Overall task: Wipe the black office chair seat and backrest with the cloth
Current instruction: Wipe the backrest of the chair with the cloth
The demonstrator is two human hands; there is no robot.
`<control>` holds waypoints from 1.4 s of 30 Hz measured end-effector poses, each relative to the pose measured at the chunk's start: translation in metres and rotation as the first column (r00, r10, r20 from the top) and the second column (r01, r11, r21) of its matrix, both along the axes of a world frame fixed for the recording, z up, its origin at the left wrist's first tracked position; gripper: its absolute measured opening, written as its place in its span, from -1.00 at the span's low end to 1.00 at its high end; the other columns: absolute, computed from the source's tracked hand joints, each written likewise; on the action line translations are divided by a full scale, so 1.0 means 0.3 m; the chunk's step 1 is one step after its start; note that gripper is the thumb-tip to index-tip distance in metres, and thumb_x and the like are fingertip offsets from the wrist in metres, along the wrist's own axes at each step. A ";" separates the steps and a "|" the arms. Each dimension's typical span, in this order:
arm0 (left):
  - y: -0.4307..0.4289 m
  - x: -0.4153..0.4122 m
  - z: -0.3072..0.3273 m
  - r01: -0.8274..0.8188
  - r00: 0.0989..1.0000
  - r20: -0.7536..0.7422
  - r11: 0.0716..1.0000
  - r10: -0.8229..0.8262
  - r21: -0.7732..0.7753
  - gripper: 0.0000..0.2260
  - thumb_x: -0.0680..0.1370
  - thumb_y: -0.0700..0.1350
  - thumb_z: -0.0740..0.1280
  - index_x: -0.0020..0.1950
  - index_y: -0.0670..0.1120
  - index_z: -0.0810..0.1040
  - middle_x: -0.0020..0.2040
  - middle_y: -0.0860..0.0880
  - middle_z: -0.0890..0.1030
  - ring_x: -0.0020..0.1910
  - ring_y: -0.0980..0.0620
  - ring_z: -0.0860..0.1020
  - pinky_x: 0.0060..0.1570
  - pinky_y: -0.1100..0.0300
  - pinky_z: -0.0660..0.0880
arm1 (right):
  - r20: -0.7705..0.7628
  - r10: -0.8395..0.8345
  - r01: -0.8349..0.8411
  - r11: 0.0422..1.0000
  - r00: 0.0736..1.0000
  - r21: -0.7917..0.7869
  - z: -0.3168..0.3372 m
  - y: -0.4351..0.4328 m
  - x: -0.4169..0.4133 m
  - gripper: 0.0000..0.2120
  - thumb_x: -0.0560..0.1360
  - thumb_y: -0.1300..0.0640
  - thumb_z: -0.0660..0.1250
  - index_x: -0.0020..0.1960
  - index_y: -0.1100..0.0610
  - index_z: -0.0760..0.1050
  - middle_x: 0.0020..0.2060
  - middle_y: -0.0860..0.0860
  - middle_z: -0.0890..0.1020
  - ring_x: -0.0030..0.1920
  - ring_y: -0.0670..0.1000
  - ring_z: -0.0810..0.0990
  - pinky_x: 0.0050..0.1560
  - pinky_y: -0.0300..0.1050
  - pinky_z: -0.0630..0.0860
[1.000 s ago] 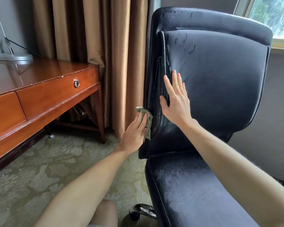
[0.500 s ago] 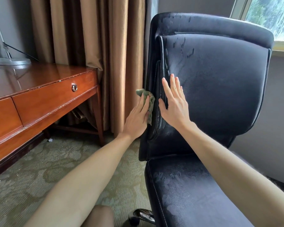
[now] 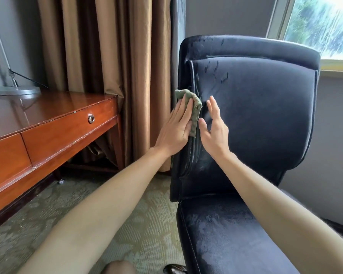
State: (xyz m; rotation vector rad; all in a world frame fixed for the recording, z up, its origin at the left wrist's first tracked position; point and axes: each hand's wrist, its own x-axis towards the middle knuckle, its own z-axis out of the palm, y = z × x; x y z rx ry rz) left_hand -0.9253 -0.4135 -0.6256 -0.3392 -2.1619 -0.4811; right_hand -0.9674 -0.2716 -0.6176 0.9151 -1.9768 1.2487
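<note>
Mid-wipe on backrest [image 3: 255,119], left edge.

Left hand [image 3: 174,131]: flat, fingers extended, pressing cloth [image 3: 192,107] against the outer side of the backrest. Not a pinch grip; cloth trapped between palm and upholstery, top corner bunched above the fingertips, lower end hanging past the thumb side. Flat palm likely chosen for even pressure along the narrow side panel and piping.

Right hand [image 3: 212,131]: open, empty, fingers spread, edge-on just inside the same seam on the backrest front. Looks like bracing: counter-pressure so the backrest does not swivel or tilt away from the left-hand push. Contact with fabric probable at the fingertips, cannot confirm at the palm.

Relative to backrest:
- cloth on its left side, roughly mid-height
- seat [image 3: 236,238] directly below, front toward camera, mottled pale patches on the fabric, either damp streaks or nap marks, cannot tell
- dark scuff-like marks near the top left corner, above the cloth
- curtain [image 3: 111,76] just beside the left edge, behind the left hand
- bench [image 3: 57,123] well to the left, lamp base [image 3: 16,89] on it
- window [image 3: 321,26] up and right

Judgement: side edge in progress; top band and right side show no clear wipe evidence. Seat status unclear.

Risk: loosely held cloth may slip out on a fast stroke; chair may rotate if the brace lifts.
</note>
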 end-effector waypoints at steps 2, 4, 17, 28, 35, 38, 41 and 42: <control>0.012 -0.012 0.045 -0.010 1.000 0.023 0.999 0.011 -0.039 -0.46 0.68 -0.11 0.06 0.57 -0.02 -0.17 0.56 0.09 -0.13 0.57 0.10 -0.14 0.55 0.02 -0.04 | 0.069 0.060 -0.054 0.995 0.996 -0.089 0.029 0.014 0.012 -0.52 0.57 0.11 0.22 0.48 0.00 0.26 0.35 -0.09 0.48 0.32 -0.09 0.47 0.40 0.16 0.29; 0.024 -0.019 0.078 -0.025 0.998 0.049 0.998 0.028 -0.052 -0.46 0.69 -0.09 0.05 0.56 0.03 -0.22 0.56 0.13 -0.16 0.54 0.18 -0.19 0.54 0.10 -0.11 | 0.090 0.101 -0.088 0.987 0.991 -0.132 0.061 0.035 0.015 -0.69 0.56 0.06 0.21 0.28 -0.01 0.49 0.16 -0.19 0.61 0.19 -0.20 0.52 0.41 0.21 0.26; 0.007 -0.073 0.238 -0.157 0.983 0.079 0.983 0.165 -0.100 -0.47 0.67 0.12 0.11 0.60 0.09 0.00 0.61 0.03 -0.17 0.56 0.08 -0.23 0.50 0.10 -0.25 | 0.333 -0.297 0.357 0.925 0.895 -0.134 0.267 0.085 -0.122 -0.79 0.52 -0.04 0.28 0.03 -0.02 0.63 -0.03 0.01 0.61 0.01 0.11 0.56 -0.03 -0.12 0.38; -0.042 -0.088 0.356 -0.200 0.959 0.245 0.953 0.143 0.228 -0.22 0.58 0.19 0.28 0.56 0.25 -0.24 0.60 0.00 -0.27 0.54 -0.09 0.17 0.36 0.03 0.29 | 0.218 -0.180 0.240 0.928 0.959 -0.287 0.332 -0.026 -0.157 -0.69 0.56 0.09 0.26 0.29 -0.07 0.53 0.10 -0.01 0.65 0.16 0.06 0.56 0.25 -0.06 0.41; -0.036 -0.128 0.408 -0.226 0.945 0.311 0.885 0.099 0.406 -0.17 0.56 0.24 0.27 0.61 -0.02 -0.16 0.57 -0.09 0.18 0.52 -0.13 0.23 0.44 -0.01 0.22 | 0.044 -0.288 0.290 0.930 0.957 -0.225 0.262 -0.050 -0.199 -0.40 0.53 0.06 0.31 0.50 0.14 0.18 0.24 0.08 0.46 0.35 0.10 0.32 0.45 0.04 0.12; -0.029 -0.126 0.406 -0.215 0.950 0.300 0.885 0.091 0.412 -0.19 0.56 0.22 0.28 0.61 -0.03 -0.12 0.57 -0.10 0.20 0.52 -0.12 0.22 0.45 0.00 0.22 | -0.020 -0.323 0.319 0.942 0.946 -0.102 0.252 -0.071 -0.206 -0.46 0.59 0.01 0.21 0.51 0.12 0.16 0.41 0.11 0.30 0.48 0.13 0.14 0.50 0.09 -0.07; -0.022 -0.119 0.406 -0.228 0.957 0.256 0.900 0.137 0.371 -0.23 0.59 0.18 0.26 0.62 -0.04 -0.10 0.59 -0.08 0.14 0.53 -0.09 0.20 0.44 0.04 0.20 | -0.032 -0.320 0.321 0.946 0.947 0.052 0.244 -0.093 -0.211 -0.48 0.65 -0.04 0.04 0.57 0.02 0.01 0.56 0.11 -0.05 0.55 0.10 -0.21 0.49 0.12 -0.31; -0.023 -0.114 0.412 -0.239 0.960 0.224 0.914 0.170 0.328 -0.25 0.60 0.16 0.25 0.62 -0.04 -0.11 0.60 -0.06 0.07 0.53 -0.08 0.19 0.43 0.05 0.21 | -0.036 -0.320 0.322 0.942 0.947 0.095 0.245 -0.092 -0.215 -0.47 0.66 -0.05 0.00 0.57 0.00 -0.04 0.56 0.12 -0.12 0.54 0.10 -0.26 0.49 0.13 -0.34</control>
